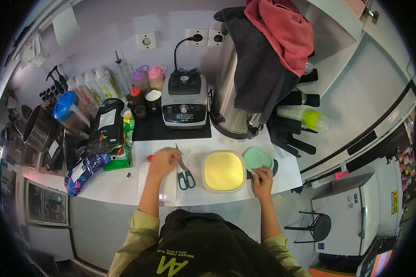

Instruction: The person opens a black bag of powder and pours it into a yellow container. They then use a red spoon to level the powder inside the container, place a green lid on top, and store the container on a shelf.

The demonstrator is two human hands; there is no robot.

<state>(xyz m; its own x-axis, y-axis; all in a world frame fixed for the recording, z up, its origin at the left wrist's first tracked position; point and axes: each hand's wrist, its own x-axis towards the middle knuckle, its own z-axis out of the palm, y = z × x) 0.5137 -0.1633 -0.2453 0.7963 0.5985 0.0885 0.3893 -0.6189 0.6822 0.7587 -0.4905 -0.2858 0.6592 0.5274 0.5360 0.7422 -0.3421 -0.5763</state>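
Note:
My left hand (164,161) is over the white kitchen scale (157,183), near the blades of blue-handled scissors (184,173); its fingers are bent, and whether they hold anything cannot be told. A small red thing (149,158) shows beside it. My right hand (262,178) pinches the near edge of a green plastic lid (258,158), which lies partly over a dark object. Between my hands stands a square clear container (224,171) with yellow contents or a yellow top; which one is unclear.
A Getra blender base (184,114) stands on a black mat (149,133). Right of it is a steel urn (225,86) draped with a dark towel (260,65). Plastic pouches (105,128), a blue-lidded pitcher (67,107) and bottles crowd the left; cups (305,117) sit in a holder at right.

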